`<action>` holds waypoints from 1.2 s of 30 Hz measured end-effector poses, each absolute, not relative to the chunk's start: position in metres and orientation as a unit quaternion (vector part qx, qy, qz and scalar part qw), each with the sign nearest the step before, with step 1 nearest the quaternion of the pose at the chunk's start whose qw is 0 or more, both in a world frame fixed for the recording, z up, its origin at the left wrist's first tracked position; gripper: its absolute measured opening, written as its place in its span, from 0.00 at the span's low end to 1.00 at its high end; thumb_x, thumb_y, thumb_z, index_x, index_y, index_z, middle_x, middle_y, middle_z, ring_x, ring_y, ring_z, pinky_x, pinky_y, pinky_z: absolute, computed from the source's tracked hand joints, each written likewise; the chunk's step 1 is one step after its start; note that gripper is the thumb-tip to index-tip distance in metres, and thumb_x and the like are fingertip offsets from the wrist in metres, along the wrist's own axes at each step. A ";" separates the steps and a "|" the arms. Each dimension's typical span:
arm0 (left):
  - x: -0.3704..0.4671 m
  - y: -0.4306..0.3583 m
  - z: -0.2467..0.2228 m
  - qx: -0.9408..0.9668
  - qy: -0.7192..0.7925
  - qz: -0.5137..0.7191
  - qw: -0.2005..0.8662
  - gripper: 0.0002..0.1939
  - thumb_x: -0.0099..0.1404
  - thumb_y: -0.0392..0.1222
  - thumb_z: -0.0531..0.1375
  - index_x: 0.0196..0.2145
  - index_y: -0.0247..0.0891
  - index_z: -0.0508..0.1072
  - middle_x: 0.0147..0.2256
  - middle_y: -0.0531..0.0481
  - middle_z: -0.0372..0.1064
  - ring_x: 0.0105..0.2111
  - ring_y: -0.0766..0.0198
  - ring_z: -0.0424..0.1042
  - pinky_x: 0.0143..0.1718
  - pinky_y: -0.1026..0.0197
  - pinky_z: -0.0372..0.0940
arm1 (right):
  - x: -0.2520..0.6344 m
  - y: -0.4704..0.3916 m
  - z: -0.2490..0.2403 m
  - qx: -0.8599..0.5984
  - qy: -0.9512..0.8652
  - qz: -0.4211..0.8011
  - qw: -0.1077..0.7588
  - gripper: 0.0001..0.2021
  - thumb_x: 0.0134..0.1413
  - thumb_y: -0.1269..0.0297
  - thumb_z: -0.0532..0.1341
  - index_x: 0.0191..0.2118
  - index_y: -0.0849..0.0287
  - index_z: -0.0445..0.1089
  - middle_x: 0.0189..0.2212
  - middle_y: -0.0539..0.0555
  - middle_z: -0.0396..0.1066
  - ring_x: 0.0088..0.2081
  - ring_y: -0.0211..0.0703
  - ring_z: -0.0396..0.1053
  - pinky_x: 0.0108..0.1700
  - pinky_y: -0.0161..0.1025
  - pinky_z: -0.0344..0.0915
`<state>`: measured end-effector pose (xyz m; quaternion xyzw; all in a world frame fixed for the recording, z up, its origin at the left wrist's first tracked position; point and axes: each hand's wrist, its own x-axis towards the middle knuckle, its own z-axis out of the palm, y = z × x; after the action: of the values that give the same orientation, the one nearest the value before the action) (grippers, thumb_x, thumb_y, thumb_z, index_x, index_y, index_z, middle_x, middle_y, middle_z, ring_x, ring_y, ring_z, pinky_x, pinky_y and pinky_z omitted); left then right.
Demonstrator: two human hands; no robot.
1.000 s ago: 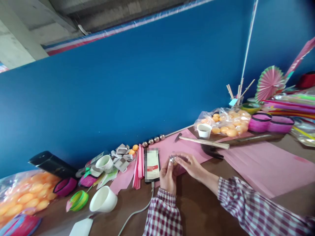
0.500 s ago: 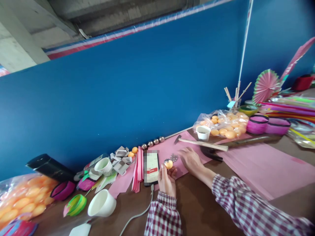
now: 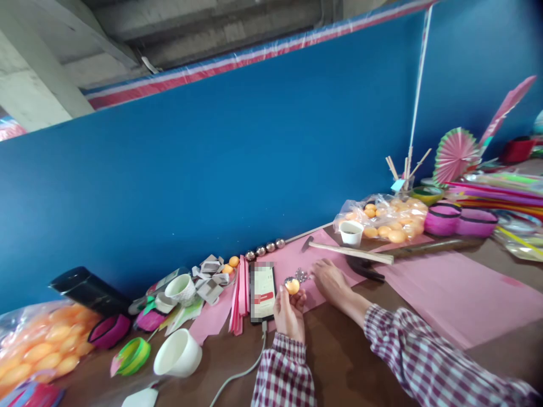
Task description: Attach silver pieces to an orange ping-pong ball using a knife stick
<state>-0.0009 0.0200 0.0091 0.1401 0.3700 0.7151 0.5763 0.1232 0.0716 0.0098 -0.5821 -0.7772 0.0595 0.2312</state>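
An orange ball (image 3: 292,286), its upper part covered with silvery pieces, is held between the thumb and fingers of my left hand (image 3: 290,314). My right hand (image 3: 328,278) rests on the pink paper, its fingertips beside a small pile of silvery pieces (image 3: 301,275). Whether those fingertips pinch a piece is too small to tell. Just left of my left hand lies a phone (image 3: 262,292) with a cable. Several shiny balls (image 3: 270,247) stand in a row along the blue panel. A hammer (image 3: 352,250) lies behind my right hand.
At the left are a bag of orange balls (image 3: 51,345), a black case (image 3: 87,288) and a white bowl (image 3: 177,353). At the right are another bag of balls (image 3: 396,217), a white cup (image 3: 350,232), purple baskets (image 3: 442,219) and pink sheets (image 3: 462,294).
The whole view has shifted slightly. My right fingers have drawn a little closer together beside the silvery pile. My left hand still holds the ball.
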 end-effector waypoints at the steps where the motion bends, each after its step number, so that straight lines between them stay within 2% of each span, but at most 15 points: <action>1: -0.001 0.020 0.009 0.140 0.370 0.715 0.577 0.11 0.51 0.43 0.62 0.29 0.32 0.68 0.25 0.47 0.71 0.24 0.65 0.71 0.25 0.65 0.66 | 0.123 0.071 0.010 -0.581 -0.777 0.058 0.234 0.09 0.54 0.69 0.51 0.31 0.58 0.68 0.33 0.54 0.68 0.40 0.42 0.59 0.32 0.34 0.53; 5: -0.001 0.021 0.008 0.142 0.368 0.713 0.579 0.11 0.51 0.43 0.62 0.29 0.32 0.69 0.26 0.46 0.71 0.24 0.65 0.71 0.25 0.65 0.66 | 0.124 0.069 0.010 -0.573 -0.776 0.044 0.261 0.10 0.56 0.68 0.48 0.31 0.59 0.66 0.30 0.53 0.68 0.37 0.42 0.61 0.36 0.35 0.54; 10: -0.001 0.021 0.004 0.147 0.372 0.711 0.579 0.11 0.51 0.43 0.62 0.30 0.33 0.69 0.26 0.47 0.71 0.25 0.65 0.72 0.27 0.64 0.66 | 0.127 0.068 0.007 -0.520 -0.768 0.054 0.370 0.10 0.56 0.66 0.48 0.30 0.59 0.64 0.29 0.54 0.67 0.34 0.42 0.62 0.37 0.36 0.56; 14: -0.001 0.021 0.002 0.162 0.363 0.712 0.579 0.11 0.51 0.42 0.62 0.31 0.33 0.69 0.27 0.47 0.71 0.26 0.64 0.72 0.29 0.62 0.66 | 0.127 0.057 0.011 -0.483 -0.728 0.168 0.458 0.08 0.55 0.63 0.50 0.32 0.58 0.63 0.29 0.52 0.68 0.32 0.41 0.64 0.34 0.35 0.58; 18: -0.001 0.018 0.006 0.186 0.354 0.708 0.582 0.16 0.51 0.41 0.62 0.39 0.37 0.69 0.32 0.47 0.72 0.29 0.64 0.72 0.34 0.61 0.66 | 0.119 0.042 0.017 -0.439 -0.661 0.325 0.514 0.10 0.55 0.59 0.50 0.30 0.58 0.63 0.26 0.50 0.67 0.28 0.39 0.64 0.32 0.35 0.60; 22: -0.001 0.016 0.009 0.205 0.352 0.704 0.581 0.18 0.51 0.40 0.62 0.41 0.38 0.68 0.34 0.46 0.72 0.32 0.64 0.72 0.37 0.60 0.65 | 0.108 0.036 0.015 -0.399 -0.564 0.494 0.528 0.14 0.51 0.54 0.54 0.31 0.60 0.66 0.26 0.51 0.68 0.27 0.38 0.65 0.30 0.35 0.62; 24: 0.000 0.016 0.010 0.207 0.350 0.705 0.581 0.19 0.51 0.39 0.62 0.42 0.37 0.68 0.34 0.46 0.73 0.32 0.64 0.72 0.37 0.59 0.66 | 0.105 0.036 0.013 -0.384 -0.530 0.537 0.533 0.15 0.49 0.53 0.56 0.31 0.61 0.67 0.26 0.51 0.68 0.27 0.38 0.65 0.30 0.35 0.62; 30: 0.001 0.018 0.008 0.212 0.342 0.704 0.585 0.21 0.50 0.40 0.63 0.43 0.37 0.67 0.36 0.44 0.73 0.35 0.62 0.72 0.41 0.58 0.65 | 0.106 0.039 0.015 -0.385 -0.522 0.542 0.533 0.11 0.46 0.59 0.59 0.34 0.61 0.67 0.27 0.51 0.70 0.28 0.38 0.66 0.32 0.35 0.63; 36: 0.001 0.019 0.006 0.211 0.348 0.705 0.581 0.20 0.50 0.39 0.63 0.42 0.36 0.68 0.37 0.44 0.72 0.38 0.61 0.71 0.44 0.56 0.63 | 0.105 0.041 0.011 -0.360 -0.574 0.507 0.532 0.10 0.50 0.58 0.56 0.32 0.60 0.67 0.30 0.52 0.70 0.33 0.40 0.67 0.38 0.37 0.63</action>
<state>0.0009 0.0185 0.0060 0.2111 0.3478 0.7047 0.5812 0.1048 0.0407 0.0111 -0.3604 -0.5744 0.5072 0.5318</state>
